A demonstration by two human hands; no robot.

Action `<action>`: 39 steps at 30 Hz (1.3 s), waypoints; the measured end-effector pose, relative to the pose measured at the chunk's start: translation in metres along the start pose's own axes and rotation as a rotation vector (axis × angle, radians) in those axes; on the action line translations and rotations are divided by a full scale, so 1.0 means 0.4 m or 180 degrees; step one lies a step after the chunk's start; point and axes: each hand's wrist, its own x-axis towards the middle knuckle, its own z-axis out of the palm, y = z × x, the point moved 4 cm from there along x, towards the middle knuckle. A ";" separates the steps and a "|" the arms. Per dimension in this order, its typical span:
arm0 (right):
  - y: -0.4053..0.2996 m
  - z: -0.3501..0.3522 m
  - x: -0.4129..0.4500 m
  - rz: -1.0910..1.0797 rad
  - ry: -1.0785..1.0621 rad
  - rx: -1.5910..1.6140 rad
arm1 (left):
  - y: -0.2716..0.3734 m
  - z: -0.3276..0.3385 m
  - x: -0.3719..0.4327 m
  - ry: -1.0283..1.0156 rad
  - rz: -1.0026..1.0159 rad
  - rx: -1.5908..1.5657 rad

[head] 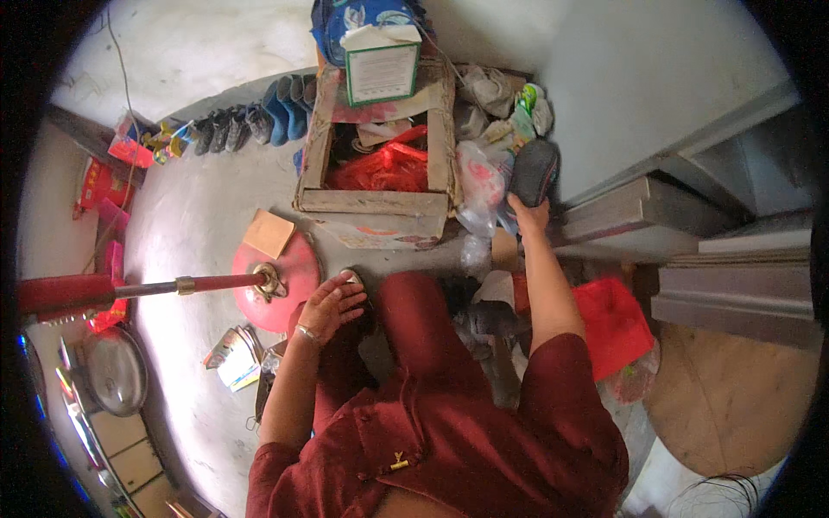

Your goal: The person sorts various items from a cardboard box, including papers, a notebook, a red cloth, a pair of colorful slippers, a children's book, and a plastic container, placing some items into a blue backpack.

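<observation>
My right hand (530, 217) grips one end of a dark, oblong, shoe-like item (535, 169) with a thin red line along its edge. I cannot tell exactly what it is. Beside it lies a clear plastic bag (479, 175) with red print. My left hand (332, 304) is held above my leg with its fingers apart and nothing in it, and a bracelet (307, 333) circles that wrist. Before me stands a worn wooden-framed box (375, 201) with red plastic bags (388, 168) inside. A white carton with a green border (382, 72) sits on its far end.
A red round base (291, 311) with a pole stands at left, a brown cardboard piece (269, 233) on it. Boots (285, 110) and shoes (227, 129) line the wall. Booklets (236, 362) lie on the floor. Right are a red bag (615, 327) and grey furniture (622, 207).
</observation>
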 end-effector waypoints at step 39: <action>-0.324 -0.041 -0.905 -0.3944 -0.2251 0.0154 | 0.053 0.214 -0.133 -0.0468 0.1763 -0.1105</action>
